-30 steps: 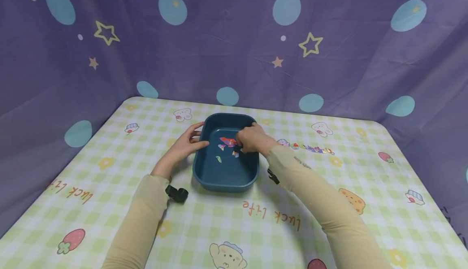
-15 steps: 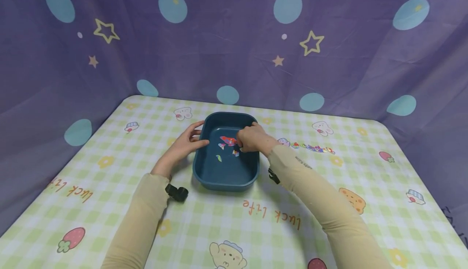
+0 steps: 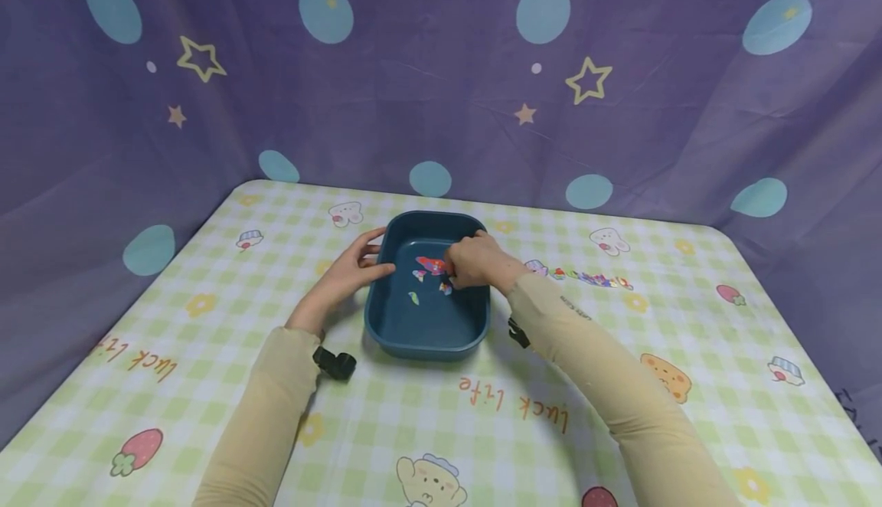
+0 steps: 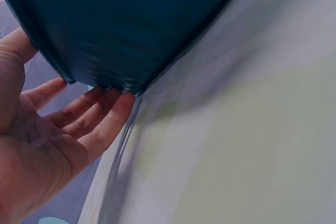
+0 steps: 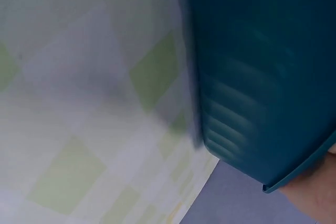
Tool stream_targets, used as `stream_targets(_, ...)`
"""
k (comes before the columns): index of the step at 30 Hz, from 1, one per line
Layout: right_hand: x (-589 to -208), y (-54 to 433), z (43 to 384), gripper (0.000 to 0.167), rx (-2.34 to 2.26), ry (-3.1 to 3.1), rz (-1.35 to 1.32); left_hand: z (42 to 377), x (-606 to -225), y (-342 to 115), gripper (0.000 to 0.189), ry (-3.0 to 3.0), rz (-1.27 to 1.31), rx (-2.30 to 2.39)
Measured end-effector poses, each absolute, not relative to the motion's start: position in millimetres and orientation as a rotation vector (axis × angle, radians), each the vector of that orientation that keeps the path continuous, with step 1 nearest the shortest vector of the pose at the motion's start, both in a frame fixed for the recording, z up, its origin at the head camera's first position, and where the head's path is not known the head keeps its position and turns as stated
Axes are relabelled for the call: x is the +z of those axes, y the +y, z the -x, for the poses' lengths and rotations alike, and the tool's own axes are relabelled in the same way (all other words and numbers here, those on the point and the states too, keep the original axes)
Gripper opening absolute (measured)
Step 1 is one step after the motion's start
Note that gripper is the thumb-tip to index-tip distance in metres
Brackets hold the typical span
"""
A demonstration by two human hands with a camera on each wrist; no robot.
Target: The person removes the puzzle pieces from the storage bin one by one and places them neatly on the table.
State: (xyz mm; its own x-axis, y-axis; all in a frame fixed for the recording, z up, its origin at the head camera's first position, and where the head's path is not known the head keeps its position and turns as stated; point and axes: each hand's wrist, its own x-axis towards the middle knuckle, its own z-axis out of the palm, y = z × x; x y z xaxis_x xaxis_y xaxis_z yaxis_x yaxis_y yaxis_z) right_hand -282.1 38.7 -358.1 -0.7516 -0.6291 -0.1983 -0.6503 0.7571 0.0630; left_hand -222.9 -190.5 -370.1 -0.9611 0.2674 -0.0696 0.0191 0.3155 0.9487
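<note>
A dark blue rectangular basin (image 3: 429, 338) stands on the table. My left hand (image 3: 347, 271) holds its left wall, thumb over the rim and fingers spread along the outside; in the left wrist view the fingertips (image 4: 126, 100) touch the outer wall. Over the right rim reaches my right hand (image 3: 475, 262), its fingers curled down inside the basin beside a flat red piece (image 3: 430, 265). What these fingers hold cannot be told, as the fingertips are hidden. Smaller flat colourful pieces (image 3: 419, 275) and a green leaf-like piece (image 3: 413, 299) lie on the basin floor.
To the right of the basin, a row of several small colourful pieces (image 3: 599, 280) lies on the checked tablecloth (image 3: 227, 423). Behind the table hangs a purple curtain (image 3: 441, 86). A black wrist strap mount (image 3: 334, 364) sits on the left wrist.
</note>
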Motion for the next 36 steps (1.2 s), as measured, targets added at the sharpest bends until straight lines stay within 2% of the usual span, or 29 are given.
stream_targets(25,-352,49,276,0.017,0.007,2.865,1.159,224,-370,-190,0.072,2.367,-0.258,1.704)
stream_targets(36,-336,65,276,0.017,-0.058,2.932,1.229,225,-371,-190,0.072,2.371,-0.261,1.695)
